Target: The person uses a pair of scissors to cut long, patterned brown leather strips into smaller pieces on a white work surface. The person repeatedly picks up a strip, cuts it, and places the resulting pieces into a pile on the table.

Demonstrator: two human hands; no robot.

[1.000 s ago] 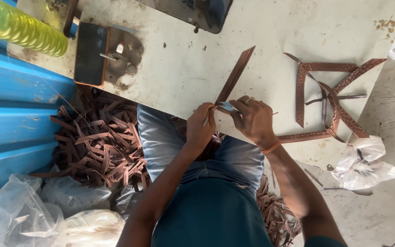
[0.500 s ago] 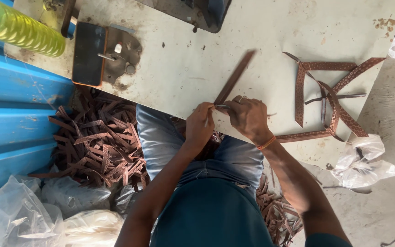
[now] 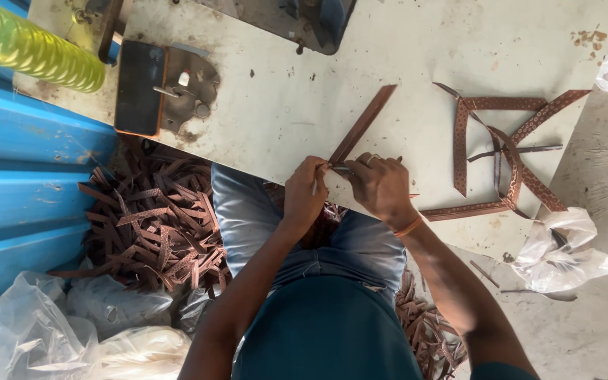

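Pale, scuffed table (image 3: 262,105) fills the upper frame, with bare concrete floor (image 3: 599,317) to its right and a blue corrugated panel (image 3: 15,176) to its left.

I see both hands meeting at the table's near edge. The left hand (image 3: 304,197) is curled closed, fingers pinching the near end of a brown strap (image 3: 362,124) that lies flat on the table and runs diagonally up and away from the hands. The right hand (image 3: 381,186) is also clenched, knuckles up, pressing on the same end of the strap; a thin metal tool (image 3: 343,169) shows between the two hands, but I cannot tell which hand actually grips it. An orange band sits on the right wrist.

Well apart on the right side of the table lies a loose tangle of finished straps (image 3: 504,155), brown with a dotted pattern, crossing one another. At the table's left end a dark phone-like slab (image 3: 138,88) rests beside a small metal plate (image 3: 191,84). A yellow-green ribbed cylinder (image 3: 33,49) lies at the top left corner.

Below the table edge, on the left, a large heap of brown strap offcuts (image 3: 156,225) sits on the floor; more offcuts (image 3: 427,331) show by the right leg. Clear plastic bags (image 3: 72,331) lie at lower left, and another bag (image 3: 564,253) at the table's right corner.
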